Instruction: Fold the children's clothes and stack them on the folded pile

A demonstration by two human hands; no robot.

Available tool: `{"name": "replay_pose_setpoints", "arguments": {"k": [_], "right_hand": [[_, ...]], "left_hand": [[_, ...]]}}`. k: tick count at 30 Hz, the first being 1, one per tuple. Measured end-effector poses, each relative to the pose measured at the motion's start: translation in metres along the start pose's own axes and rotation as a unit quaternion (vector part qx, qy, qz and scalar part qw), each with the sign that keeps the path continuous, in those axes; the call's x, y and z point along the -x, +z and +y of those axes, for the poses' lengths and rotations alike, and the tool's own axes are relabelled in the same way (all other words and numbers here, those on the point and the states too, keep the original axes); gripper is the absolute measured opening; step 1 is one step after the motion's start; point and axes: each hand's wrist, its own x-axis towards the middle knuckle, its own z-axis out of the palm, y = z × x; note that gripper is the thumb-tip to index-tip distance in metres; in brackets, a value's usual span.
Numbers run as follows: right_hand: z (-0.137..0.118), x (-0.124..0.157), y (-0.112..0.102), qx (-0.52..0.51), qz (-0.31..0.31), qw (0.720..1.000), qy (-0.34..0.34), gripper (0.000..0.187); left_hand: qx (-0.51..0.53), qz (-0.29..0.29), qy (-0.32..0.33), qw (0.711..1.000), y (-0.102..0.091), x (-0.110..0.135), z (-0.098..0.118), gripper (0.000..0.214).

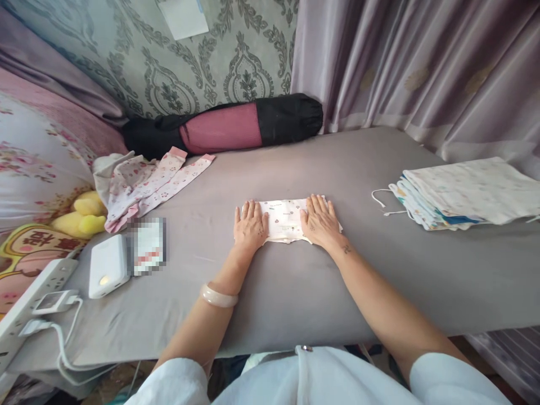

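Under fingers (251, 209) — cloth (285, 221), long axis sideways

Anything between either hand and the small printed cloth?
Nothing visible: left hand and right hand both lie flat on the printed cloth, one at each end. The cloth stack sits apart, off to the right.

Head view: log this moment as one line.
left hand: flat on left end of printed cloth | right hand: flat on right end | cloth: on gray surface | far right: fabric stack
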Motion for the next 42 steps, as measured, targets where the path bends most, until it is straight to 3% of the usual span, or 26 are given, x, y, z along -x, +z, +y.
{"name": "replay_pose_setpoints", "arguments": {"k": [6,11,17,22,25,29,34,36,38,42], "right_hand": [[0.001,-0.001,-0.001,-0.006,-0.010,1.000,0.002,0.062],[0.011,-0.005,-0.003,-0.014,0.035,0.999,0.032,0.063],[0.020,-0.008,0.006,-0.022,0.004,0.998,0.062,0.064],[0.011,-0.007,-0.001,-0.003,0.033,0.999,0.038,0.062],[-0.001,-0.004,-0.005,-0.009,0.039,0.999,-0.013,0.061],[-0.007,-0.004,-0.001,-0.009,-0.010,1.000,-0.016,0.062],[-0.007,-0.006,-0.002,-0.009,-0.026,1.000,-0.013,0.062],[-0.014,-0.007,-0.006,-0.018,-0.026,0.999,-0.015,0.061],[-0.027,-0.008,-0.010,-0.034,-0.022,0.999,-0.026,0.061],[-0.056,-0.006,-0.007,-0.060,-0.028,0.997,-0.048,0.063]], "left_hand": [[-0.003,-0.015,-0.006,1.000,0.000,0.000,0.000,0.057],[0.001,0.047,-0.027,0.999,-0.003,-0.001,-0.008,0.058],[0.031,-0.019,-0.047,0.998,0.003,-0.003,-0.017,0.058],[0.139,0.011,-0.083,0.987,0.001,-0.007,-0.019,0.050],[0.272,0.102,-0.154,0.944,-0.005,-0.011,-0.028,0.042],[0.427,0.192,-0.239,0.851,-0.007,-0.014,-0.043,0.034],[0.583,0.217,-0.310,0.719,-0.008,-0.016,-0.053,0.028],[0.609,0.216,-0.344,0.681,-0.012,-0.016,-0.053,0.024],[0.620,0.223,-0.355,0.664,-0.015,-0.016,-0.053,0.022],[0.626,0.224,-0.351,0.660,-0.019,-0.016,-0.051,0.022]]}}
